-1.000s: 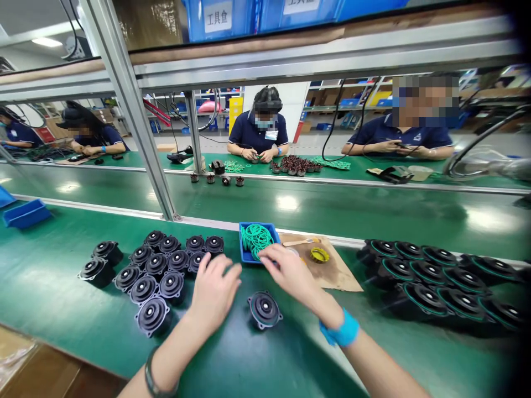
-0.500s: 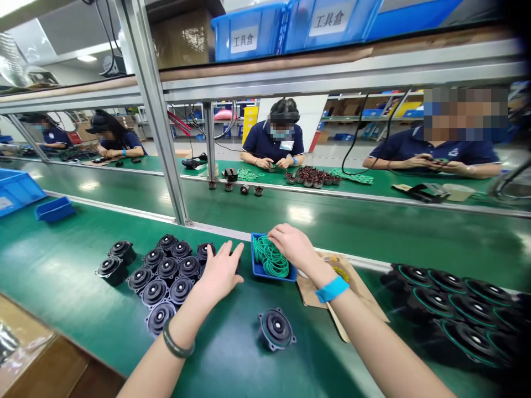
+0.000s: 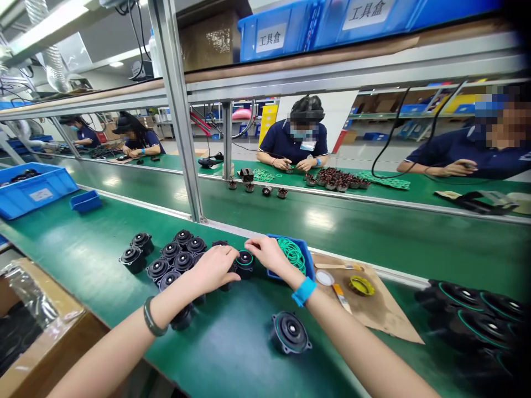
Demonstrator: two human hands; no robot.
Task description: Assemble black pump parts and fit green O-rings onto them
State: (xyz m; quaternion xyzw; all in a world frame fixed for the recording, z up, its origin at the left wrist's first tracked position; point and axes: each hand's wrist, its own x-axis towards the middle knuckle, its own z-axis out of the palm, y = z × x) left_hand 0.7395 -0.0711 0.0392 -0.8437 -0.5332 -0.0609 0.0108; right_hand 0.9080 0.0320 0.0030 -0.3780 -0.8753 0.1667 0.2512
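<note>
A round black motor-like part (image 3: pixel 245 270) stands between my hands with a green rubber ring (image 3: pixel 251 257) on its top. My right hand (image 3: pixel 267 254) comes from the right, its fingers pinched at the ring's far edge. At the part's left side is my left hand (image 3: pixel 213 269), fingers stretched forward and thumb apart; its fingertips reach the ring's edge. Just right of them a blue bin (image 3: pixel 310 260) holds many green rings (image 3: pixel 290 251), partly covered by my right hand. Similar black parts (image 3: pixel 182 261) cluster left, partly under my left forearm. Another part (image 3: pixel 291 331) stands alone in front.
Cardboard (image 3: pixel 385 309) on the right carries brushes (image 3: pixel 341 296), a white lid (image 3: pixel 324 277) and a yellow tin (image 3: pixel 360 285). Ringed black parts (image 3: pixel 477 315) stand far right. A metal post (image 3: pixel 182 138) rises behind the bench. Several co-workers sit opposite. An open carton (image 3: pixel 53 326) is lower left.
My right hand has moved left from the ring bin to a black part beside my left hand, where a green ring now shows. The left hand's fingers, spread before, are closer together. The view has shifted.
</note>
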